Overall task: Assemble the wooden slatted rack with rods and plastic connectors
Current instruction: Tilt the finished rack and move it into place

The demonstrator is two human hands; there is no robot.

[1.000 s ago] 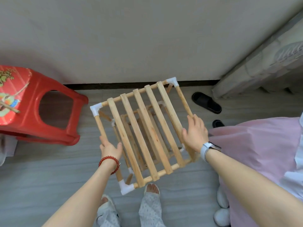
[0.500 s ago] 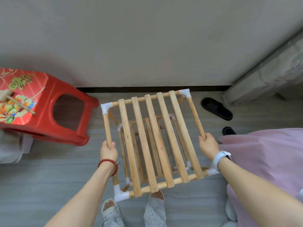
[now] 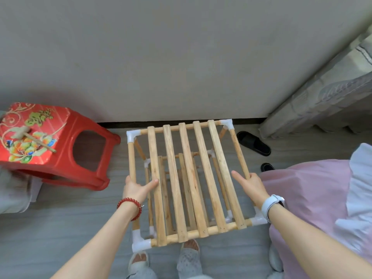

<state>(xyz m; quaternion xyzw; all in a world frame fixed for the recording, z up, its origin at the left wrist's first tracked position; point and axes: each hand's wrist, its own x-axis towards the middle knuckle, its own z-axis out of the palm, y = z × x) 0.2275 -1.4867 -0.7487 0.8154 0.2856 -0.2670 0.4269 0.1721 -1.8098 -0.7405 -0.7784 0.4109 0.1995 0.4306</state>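
Observation:
The wooden slatted rack (image 3: pixel 187 178) stands upright on the floor in front of me, with a lower slatted tier visible through its top slats. White plastic connectors (image 3: pixel 131 135) join the rods at the corners. My left hand (image 3: pixel 136 188) grips the left side rod, its thumb stretched out onto the nearest slat. My right hand (image 3: pixel 250 184) holds the right side rod, thumb pointing inward over the slats. A red bead bracelet is on my left wrist and a white watch on my right.
A red plastic stool (image 3: pixel 60 146) with a small wooden mallet (image 3: pixel 30 135) on top stands to the left. Black slippers (image 3: pixel 253 143) lie at the right by the wall. Pink fabric (image 3: pixel 312 198) lies close on the right. My feet (image 3: pixel 189 250) are just below the rack.
The rack has turned from a skewed angle to square with the wall. Both hands shifted to the side rods, and their thumbs have now spread inward.

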